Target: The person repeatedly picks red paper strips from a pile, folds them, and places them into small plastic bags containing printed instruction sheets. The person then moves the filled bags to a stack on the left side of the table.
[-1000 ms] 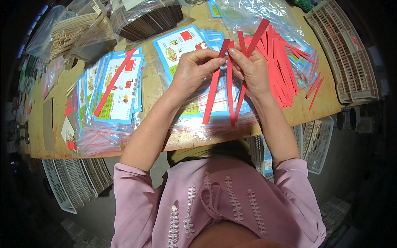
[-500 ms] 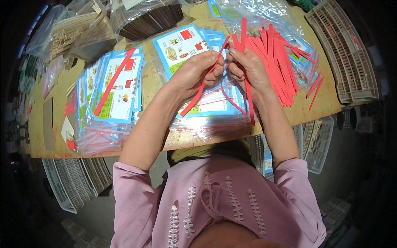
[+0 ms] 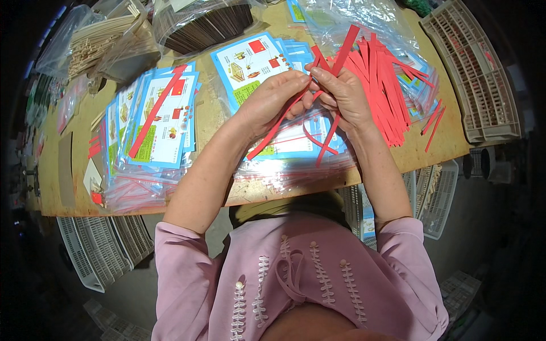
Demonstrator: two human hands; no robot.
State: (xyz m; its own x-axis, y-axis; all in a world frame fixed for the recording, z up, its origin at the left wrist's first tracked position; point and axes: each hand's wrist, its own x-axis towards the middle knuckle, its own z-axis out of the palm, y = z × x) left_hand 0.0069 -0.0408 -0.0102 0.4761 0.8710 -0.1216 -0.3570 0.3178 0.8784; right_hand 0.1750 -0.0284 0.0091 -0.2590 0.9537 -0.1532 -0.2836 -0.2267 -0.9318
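My left hand [image 3: 278, 98] and my right hand [image 3: 340, 95] are close together over a stack of bagged printed cards [image 3: 242, 59]. Both are closed on red paper strips. One strip [image 3: 266, 143] slants from my left fingers down toward the near left. From my right hand another strip [image 3: 348, 44] sticks up toward the far right, and its tail hangs below the hand. A thin, bent strip curves under my fingers. Just right of my right hand lies a heap of red strips [image 3: 378, 91]. Where the fingertips meet, the strips' crossing is partly hidden.
A second stack of bagged cards [image 3: 165, 122] lies left, with a red strip [image 3: 156, 116] across it. Farther back are bundled wooden sticks [image 3: 94, 51] and a bag of dark flat pieces [image 3: 207, 28]. Plastic crates [image 3: 475, 68] stand at the right edge and below the table.
The strip in my right hand has tilted, its top swinging right and its lower end left. My fingertips have drawn closer together.
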